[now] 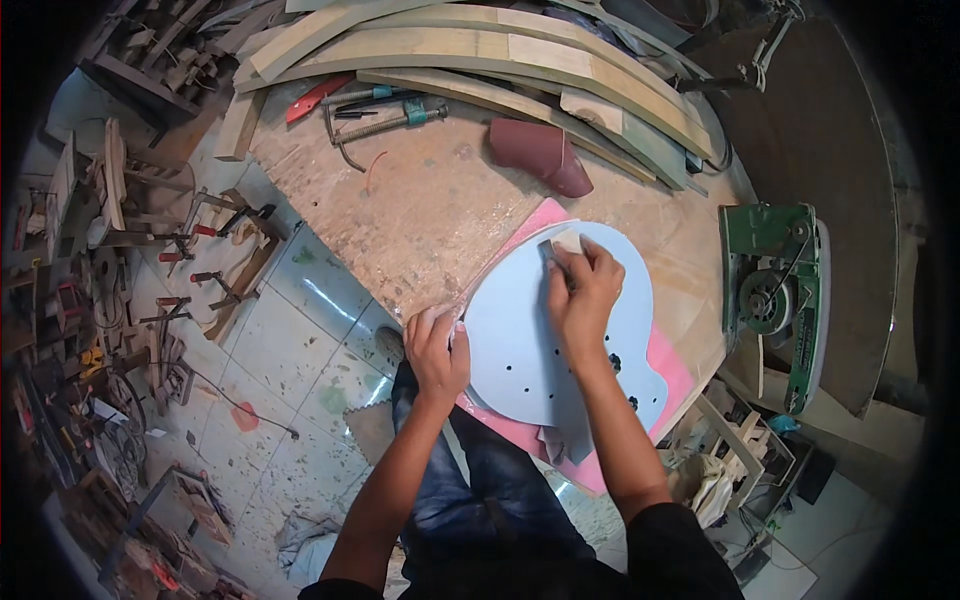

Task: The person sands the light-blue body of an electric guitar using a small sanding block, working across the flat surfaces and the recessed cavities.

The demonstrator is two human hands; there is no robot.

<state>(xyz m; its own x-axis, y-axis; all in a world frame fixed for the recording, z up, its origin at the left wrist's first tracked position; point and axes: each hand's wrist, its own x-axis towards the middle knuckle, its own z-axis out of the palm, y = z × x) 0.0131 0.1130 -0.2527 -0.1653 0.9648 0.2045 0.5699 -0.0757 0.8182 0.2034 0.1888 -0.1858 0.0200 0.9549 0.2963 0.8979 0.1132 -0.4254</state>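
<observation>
Head view shows the right hand (584, 305) with its fingers closed on a pale block (568, 241), at the upper part of a light blue guitar-shaped body (515, 315). The left hand (436, 355) touches the body's left edge (whether its fingers clamp the rim, I cannot tell). Beneath the body lies a pink sheet (672, 368) on the workbench (350, 225), near a curled maroon sheet (535, 155).

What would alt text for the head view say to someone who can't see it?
A person's right hand holds a pale block over a light-blue, guitar-shaped board, while the left hand rests at its left edge. The board lies over a pink sheet on a workbench, with curved wooden pieces along the far side.
</observation>
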